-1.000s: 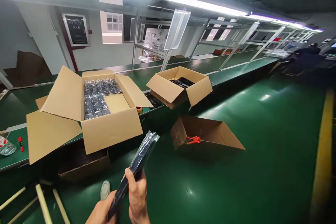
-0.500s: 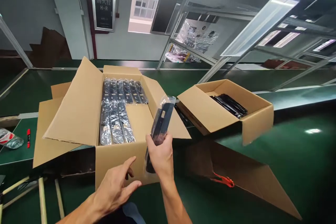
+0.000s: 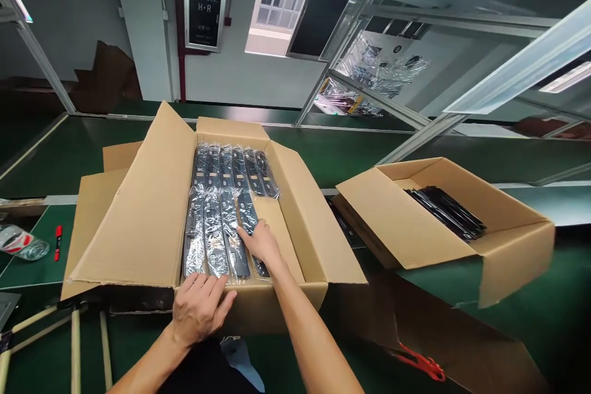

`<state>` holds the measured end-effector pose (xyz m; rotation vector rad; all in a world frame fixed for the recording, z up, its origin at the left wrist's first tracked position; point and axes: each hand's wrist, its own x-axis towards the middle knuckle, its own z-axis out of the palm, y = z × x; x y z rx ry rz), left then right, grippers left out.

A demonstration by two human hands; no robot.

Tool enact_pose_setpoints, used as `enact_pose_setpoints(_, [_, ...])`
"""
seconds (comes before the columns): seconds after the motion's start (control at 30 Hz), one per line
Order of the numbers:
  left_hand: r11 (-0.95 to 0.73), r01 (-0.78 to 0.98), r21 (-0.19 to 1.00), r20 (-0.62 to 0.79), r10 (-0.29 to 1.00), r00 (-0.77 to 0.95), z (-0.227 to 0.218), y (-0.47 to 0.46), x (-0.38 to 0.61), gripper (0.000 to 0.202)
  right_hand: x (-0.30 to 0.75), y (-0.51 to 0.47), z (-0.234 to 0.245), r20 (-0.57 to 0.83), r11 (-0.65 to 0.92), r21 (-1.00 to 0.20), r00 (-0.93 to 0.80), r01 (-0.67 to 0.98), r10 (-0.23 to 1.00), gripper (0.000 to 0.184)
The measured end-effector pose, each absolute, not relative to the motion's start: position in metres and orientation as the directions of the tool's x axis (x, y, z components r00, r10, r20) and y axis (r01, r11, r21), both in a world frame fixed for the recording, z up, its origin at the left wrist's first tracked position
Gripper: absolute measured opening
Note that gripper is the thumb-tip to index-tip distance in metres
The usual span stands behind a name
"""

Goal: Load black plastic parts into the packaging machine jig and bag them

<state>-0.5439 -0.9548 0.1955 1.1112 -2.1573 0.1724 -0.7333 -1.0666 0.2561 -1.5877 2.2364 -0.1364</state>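
My right hand [image 3: 262,241] is inside the larger cardboard box [image 3: 289,292], its fingers closed round a long dark item in a clear plastic bag [image 3: 248,209]. That item lies at the right end of the front row, beside several similar bagged items [image 3: 216,228]. My left hand [image 3: 201,305] rests on the box's front edge, fingers laid over the rim near the front left corner and thumb apart. Across the back of the box runs another row of bagged dark items [image 3: 226,166]. Bare cardboard shows to the right of the front row.
A smaller open carton [image 3: 512,240] with a stack of flat black pieces [image 3: 446,212] stands at the right. Orange-red scissors [image 3: 422,364] lie at lower right. A plastic bottle [image 3: 23,243] and a red marker [image 3: 58,243] are at far left. Metal frame bars [image 3: 341,37] rise behind.
My right hand has lowered the bagged item from above the box's front right into the front row. My left hand has moved onto the front rim. The view has shifted left.
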Motion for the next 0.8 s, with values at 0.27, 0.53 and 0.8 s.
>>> enact_pose_setpoints(0.27, [0.670, -0.732, 0.119, 0.725, -0.563, -0.397, 0.197, -0.961, -0.543, 0.019, -0.726, -1.074, 0.241, -0.235, 0.337, -0.222, -0.285, -0.915, -0.929, 0.068])
enact_pose_setpoints(0.53, [0.675, -0.729, 0.118, 0.758, -0.535, -0.373, 0.192, -0.960, -0.543, 0.021, -0.727, -1.068, 0.241, -0.203, 0.352, -0.180, -0.315, -0.919, -0.927, 0.067])
enact_pose_setpoints(0.8, [0.677, -0.730, 0.091, 0.777, -0.507, -0.373, 0.188, -0.959, -0.544, 0.016, -0.729, -1.063, 0.235, -0.198, 0.270, -0.203, -0.231, -0.941, -0.953, 0.053])
